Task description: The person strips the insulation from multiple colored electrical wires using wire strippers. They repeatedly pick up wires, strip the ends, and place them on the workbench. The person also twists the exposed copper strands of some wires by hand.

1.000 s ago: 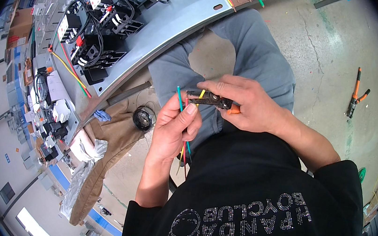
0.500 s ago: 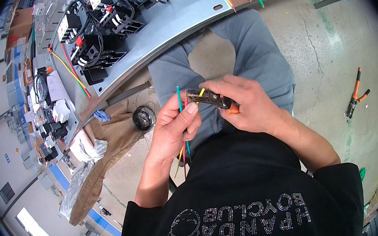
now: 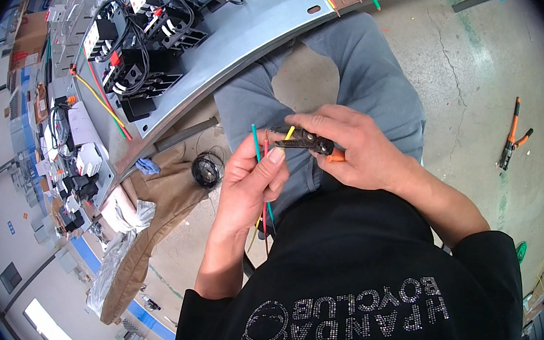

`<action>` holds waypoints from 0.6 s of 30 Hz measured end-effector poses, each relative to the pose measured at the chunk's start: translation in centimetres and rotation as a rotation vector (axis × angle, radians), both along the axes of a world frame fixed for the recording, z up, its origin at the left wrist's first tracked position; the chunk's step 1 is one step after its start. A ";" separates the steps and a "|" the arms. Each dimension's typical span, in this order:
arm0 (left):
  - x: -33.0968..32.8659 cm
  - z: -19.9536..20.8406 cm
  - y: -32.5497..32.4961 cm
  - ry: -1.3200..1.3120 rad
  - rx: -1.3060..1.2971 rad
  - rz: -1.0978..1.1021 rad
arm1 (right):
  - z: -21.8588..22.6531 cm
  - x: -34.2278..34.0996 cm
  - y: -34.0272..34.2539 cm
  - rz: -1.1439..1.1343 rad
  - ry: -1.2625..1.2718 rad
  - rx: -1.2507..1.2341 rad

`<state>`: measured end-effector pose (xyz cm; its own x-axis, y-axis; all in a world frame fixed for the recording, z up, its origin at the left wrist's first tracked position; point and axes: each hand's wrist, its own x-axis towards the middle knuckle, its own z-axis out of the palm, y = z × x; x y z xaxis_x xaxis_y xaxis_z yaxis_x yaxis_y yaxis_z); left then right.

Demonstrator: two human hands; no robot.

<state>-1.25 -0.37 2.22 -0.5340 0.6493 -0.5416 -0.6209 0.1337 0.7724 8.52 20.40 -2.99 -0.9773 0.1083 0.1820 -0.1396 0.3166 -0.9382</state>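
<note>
My left hand [image 3: 247, 184] pinches several thin wires between thumb and fingers. A green wire [image 3: 255, 138] stands up highest, with a red wire [image 3: 266, 146] beside it. The wires' other ends hang below my palm. A yellow wire [image 3: 289, 133] sticks up at the jaws of wire strippers [image 3: 316, 143]. My right hand [image 3: 364, 151] is wrapped around the strippers' orange handles, mostly hidden by my fingers. The dark jaws point left, close to my left fingertips and a little apart; whether they touch the yellow wire I cannot tell.
Left of my knees, a grey metal panel [image 3: 234, 36] carries black electrical components [image 3: 138, 72]. Loose coloured wires [image 3: 101, 98] lie there. A second orange-handled tool [image 3: 511, 138] rests on the floor at right. A black wire coil [image 3: 207, 170] and brown cloth [image 3: 152, 237] are at left.
The strippers' jaws have parted slightly and shifted a little to the right, off the red wire's tip. My left hand and the wires have barely moved.
</note>
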 end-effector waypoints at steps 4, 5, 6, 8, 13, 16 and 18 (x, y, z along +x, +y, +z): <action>0.0 -0.2 0.0 0.001 0.012 0.011 | 0.2 0.1 0.2 -0.009 -0.015 0.047; 0.0 -0.2 0.0 -0.002 0.012 0.017 | 0.2 0.1 0.2 -0.012 -0.014 0.057; 0.0 -0.2 0.0 0.009 0.006 0.014 | 0.4 0.1 0.3 0.000 -0.036 0.069; 0.0 -0.1 0.2 0.032 -0.008 0.008 | 0.9 0.2 0.6 0.024 -0.079 0.092; 0.0 -0.1 0.3 0.037 -0.007 0.014 | 0.7 0.3 0.2 -0.029 -0.058 0.122; 0.0 -0.2 0.2 0.023 -0.001 0.009 | 0.3 0.4 0.0 -0.055 -0.045 0.156; -0.1 -0.2 0.2 0.014 -0.001 0.008 | 0.2 0.5 0.0 -0.062 -0.048 0.167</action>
